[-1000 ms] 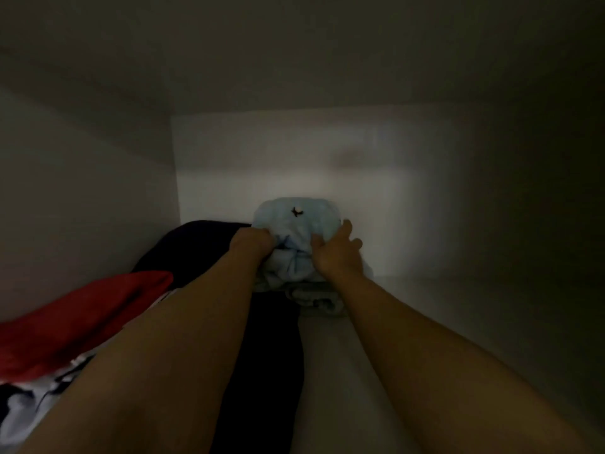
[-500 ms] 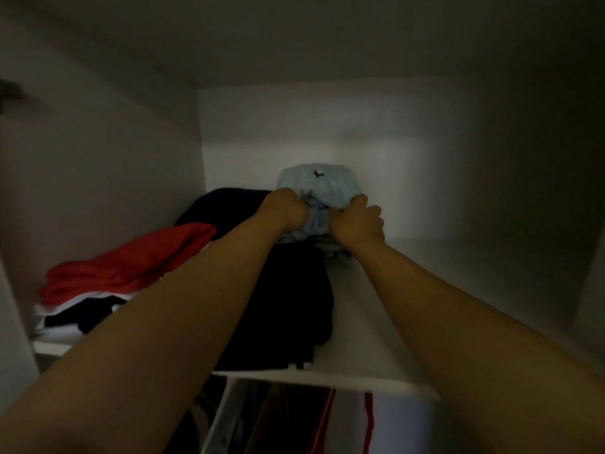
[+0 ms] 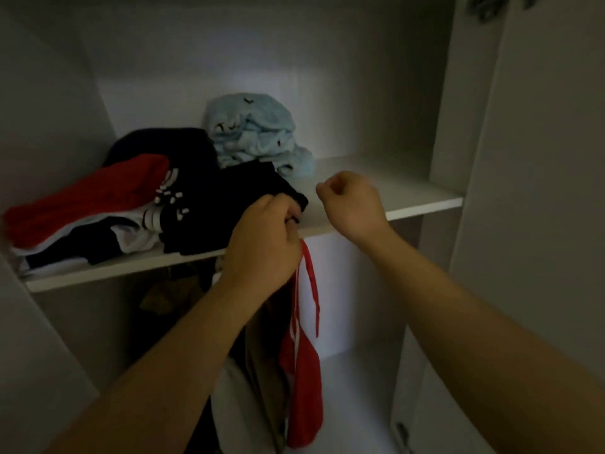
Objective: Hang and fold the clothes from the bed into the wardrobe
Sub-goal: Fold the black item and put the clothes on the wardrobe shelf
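Observation:
A light blue garment (image 3: 252,136) lies bunched at the back of the white wardrobe shelf (image 3: 409,198). In front of it sits a dark folded garment (image 3: 226,204). My left hand (image 3: 265,244) is at the dark garment's front corner near the shelf edge, fingers curled on the fabric. My right hand (image 3: 352,201) hovers above the bare shelf to the right, fingers curled, holding nothing. A red garment (image 3: 85,198) tops a folded pile on the left.
Below the shelf hang several clothes, among them a red item with white stripes (image 3: 302,371) and a brownish one (image 3: 262,339). The wardrobe side panel (image 3: 458,93) and an open door (image 3: 540,224) stand to the right.
Both hands have let go of the light blue garment and pulled back toward the shelf's front. The view has drawn back out of the shelf, showing the hanging space below.

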A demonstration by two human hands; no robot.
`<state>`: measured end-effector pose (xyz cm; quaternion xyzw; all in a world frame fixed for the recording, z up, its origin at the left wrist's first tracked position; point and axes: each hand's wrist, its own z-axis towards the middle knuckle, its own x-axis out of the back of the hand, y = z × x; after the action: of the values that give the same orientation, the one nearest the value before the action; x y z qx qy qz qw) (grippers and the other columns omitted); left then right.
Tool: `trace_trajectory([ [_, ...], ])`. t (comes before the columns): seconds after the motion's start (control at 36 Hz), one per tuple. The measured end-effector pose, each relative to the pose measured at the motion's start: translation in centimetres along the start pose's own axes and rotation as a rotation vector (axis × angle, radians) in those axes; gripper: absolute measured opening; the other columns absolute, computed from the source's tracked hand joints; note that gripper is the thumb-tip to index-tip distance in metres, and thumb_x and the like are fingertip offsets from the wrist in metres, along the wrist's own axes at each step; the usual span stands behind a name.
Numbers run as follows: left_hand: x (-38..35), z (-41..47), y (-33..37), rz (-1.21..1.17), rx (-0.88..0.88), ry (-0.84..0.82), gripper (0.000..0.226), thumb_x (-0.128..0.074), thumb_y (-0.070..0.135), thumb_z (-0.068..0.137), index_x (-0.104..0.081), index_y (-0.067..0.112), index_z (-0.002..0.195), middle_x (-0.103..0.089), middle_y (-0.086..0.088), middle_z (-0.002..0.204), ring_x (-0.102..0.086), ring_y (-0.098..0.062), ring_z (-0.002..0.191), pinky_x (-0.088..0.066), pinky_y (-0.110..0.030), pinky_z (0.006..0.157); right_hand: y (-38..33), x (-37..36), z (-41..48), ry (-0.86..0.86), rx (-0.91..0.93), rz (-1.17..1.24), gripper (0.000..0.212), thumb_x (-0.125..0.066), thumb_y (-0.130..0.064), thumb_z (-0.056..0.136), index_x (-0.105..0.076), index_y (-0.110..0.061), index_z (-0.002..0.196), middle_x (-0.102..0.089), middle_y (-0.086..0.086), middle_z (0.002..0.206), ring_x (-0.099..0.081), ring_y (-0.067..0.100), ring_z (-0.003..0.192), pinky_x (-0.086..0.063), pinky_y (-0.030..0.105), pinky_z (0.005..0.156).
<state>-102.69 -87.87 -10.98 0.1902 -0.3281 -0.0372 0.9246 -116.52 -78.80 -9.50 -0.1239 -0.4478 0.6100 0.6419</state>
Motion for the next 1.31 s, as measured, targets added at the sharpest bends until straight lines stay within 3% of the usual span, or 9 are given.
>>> trace_trajectory([
  [0.14, -1.3, -8.3, -2.8, -0.032, 0.244, -0.142, 0.017, -0.055, 0.011, 0.096, -0.062, 0.025, 0.103, -0.059, 0.009, 0.102, -0.058, -0.007, 0.088, -0.049, -0.022, 0.078, 2.4, -0.3, -8.0, -0.083, -0.110, 0.001, 0.024, -0.057, -0.032, 0.097, -0.063, -0.012, 0.084, -0.064, 0.000, 0.069, -0.061, 0.013, 0.062, -0.049, 0.022, 0.056],
  [0.28, -4.0, -13.5, -6.6, 0.024, 0.493, -0.324, 0.023, -0.054, 0.009, 0.096, -0.064, 0.020, 0.114, -0.063, 0.002, 0.118, -0.060, -0.015, 0.100, -0.050, -0.027, 0.084, 5.8, -3.6, -14.0, -0.208, -0.307, 0.008, 0.017, -0.055, -0.032, 0.099, -0.059, -0.030, 0.083, -0.065, -0.011, 0.077, -0.064, 0.004, 0.062, -0.040, 0.005, 0.044],
  [0.5, -7.4, -14.9, -11.4, 0.091, 0.646, -0.472, 0.033, -0.055, 0.018, 0.099, -0.054, 0.014, 0.132, -0.060, -0.011, 0.123, -0.060, -0.029, 0.104, -0.043, -0.028, 0.075, 9.9, -8.8, -16.0, -0.414, -0.525, -0.044, 0.025, -0.053, -0.030, 0.101, -0.067, -0.015, 0.114, -0.070, 0.002, 0.111, -0.070, 0.017, 0.090, -0.060, 0.033, 0.083],
  [0.61, -9.3, -13.4, -13.4, 0.138, 0.679, -0.457, 0.035, -0.054, 0.021, 0.099, -0.051, 0.008, 0.132, -0.059, -0.016, 0.121, -0.060, -0.032, 0.099, -0.043, -0.031, 0.070, 11.1, -10.5, -14.1, -0.444, -0.529, -0.055, 0.027, -0.054, -0.028, 0.101, -0.064, -0.009, 0.117, -0.069, 0.007, 0.115, -0.070, 0.023, 0.092, -0.058, 0.031, 0.080],
  [0.75, -12.1, -11.7, -16.1, 0.339, 0.741, -0.522, 0.050, -0.051, 0.036, 0.101, -0.044, 0.000, 0.137, -0.051, -0.019, 0.135, -0.051, -0.034, 0.121, -0.047, -0.039, 0.094, 12.9, -13.1, -10.9, -0.529, -0.551, -0.078, 0.036, -0.059, -0.017, 0.098, -0.054, -0.002, 0.130, -0.062, 0.014, 0.125, -0.065, 0.030, 0.109, -0.055, 0.039, 0.093],
  [0.83, -13.9, -10.7, -18.1, 0.441, 0.784, -0.557, 0.051, -0.041, 0.044, 0.104, -0.050, -0.001, 0.127, -0.057, -0.020, 0.128, -0.053, -0.035, 0.119, -0.049, -0.041, 0.097, 14.1, -15.0, -9.4, -0.541, -0.617, -0.030, 0.050, -0.058, -0.035, 0.098, -0.042, -0.007, 0.136, -0.059, 0.012, 0.124, -0.065, 0.023, 0.093, -0.056, 0.037, 0.087],
  [0.97, -16.6, -9.1, -19.7, 0.414, 0.854, -0.554, 0.050, -0.039, 0.043, 0.104, -0.051, 0.003, 0.131, -0.059, -0.019, 0.127, -0.057, -0.036, 0.117, -0.045, -0.040, 0.091, 16.5, -18.5, -7.6, -0.582, -0.591, -0.189, 0.081, -0.055, -0.055, 0.092, -0.018, -0.015, 0.152, -0.045, 0.014, 0.138, -0.052, 0.035, 0.122, -0.048, 0.046, 0.094],
  [1.17, -19.4, -8.8, -20.2, 0.271, 0.884, -0.657, 0.045, -0.043, 0.039, 0.104, -0.044, 0.005, 0.134, -0.060, -0.019, 0.126, -0.060, -0.037, 0.112, -0.049, -0.040, 0.091, 20.9, -18.7, -6.4, -0.715, -0.520, -0.323, 0.060, -0.043, -0.028, 0.100, -0.022, -0.009, 0.153, -0.051, 0.016, 0.141, -0.056, 0.035, 0.122, -0.047, 0.049, 0.102],
  [1.31, -21.0, -8.1, -20.4, 0.241, 0.910, -0.572, 0.049, -0.041, 0.044, 0.104, -0.037, 0.009, 0.137, -0.060, -0.020, 0.125, -0.061, -0.040, 0.110, -0.047, -0.040, 0.085, 24.1, -17.2, -5.5, -0.686, -0.345, -0.478, 0.060, -0.051, -0.017, 0.095, -0.026, -0.008, 0.149, -0.063, 0.015, 0.120, -0.065, 0.033, 0.102, -0.053, 0.043, 0.079],
])
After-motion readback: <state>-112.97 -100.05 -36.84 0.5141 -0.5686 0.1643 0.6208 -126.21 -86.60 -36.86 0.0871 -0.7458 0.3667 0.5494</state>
